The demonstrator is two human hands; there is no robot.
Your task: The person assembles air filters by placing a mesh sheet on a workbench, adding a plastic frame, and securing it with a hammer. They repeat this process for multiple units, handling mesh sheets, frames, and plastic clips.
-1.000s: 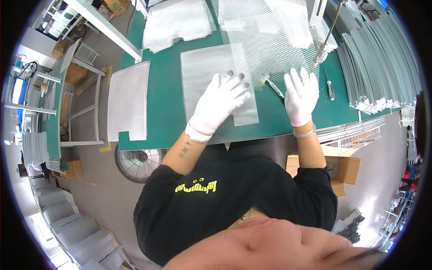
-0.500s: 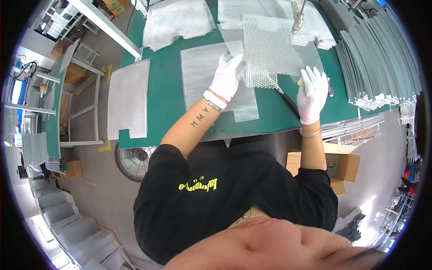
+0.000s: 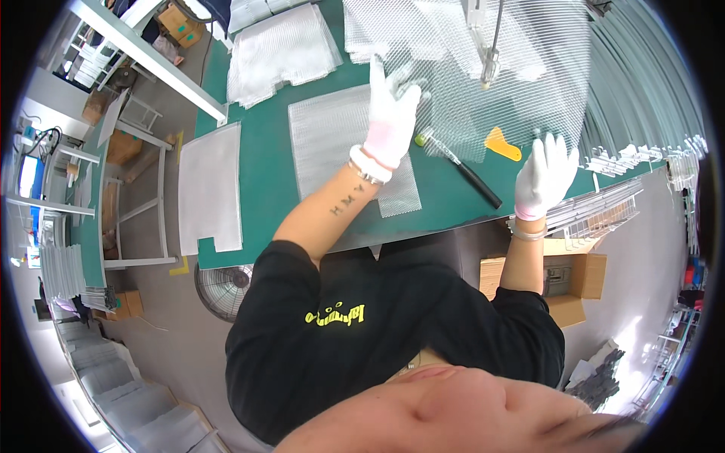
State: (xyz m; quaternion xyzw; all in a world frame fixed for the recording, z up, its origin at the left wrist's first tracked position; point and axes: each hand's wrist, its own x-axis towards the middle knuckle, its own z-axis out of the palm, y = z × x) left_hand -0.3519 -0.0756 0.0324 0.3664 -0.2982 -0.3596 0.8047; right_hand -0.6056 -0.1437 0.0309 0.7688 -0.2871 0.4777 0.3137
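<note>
A large silver wire-mesh sheet [image 3: 529,98] is lifted and tilted over the table, see-through in places. My left hand [image 3: 393,113], in a white glove, is at its left side with the fingers closing on the edge, partly blurred. At the sheet's lower right corner, my gloved right hand [image 3: 544,177] pinches the edge. Below the sheet lies a black-handled tool [image 3: 477,185] with a green end, its metal part partly under mesh. Beside it is a yellow scraper-like piece [image 3: 504,144]. Another mesh sheet [image 3: 325,143] lies flat under my left forearm and wrist.
The green table [image 3: 264,174] carries a mesh stack [image 3: 283,57] at the far left and a pale sheet [image 3: 211,189] nearer. Many grey panels [image 3: 649,90] stand along the right. A clear hanging fixture [image 3: 489,64] hangs over the sheet. A floor fan [image 3: 223,291] stands below.
The mesh sheet has risen and shifted to the right, uncovering the green-ended tool and the yellow piece. My right hand moved right and slightly nearer; my left hand moved slightly right.
</note>
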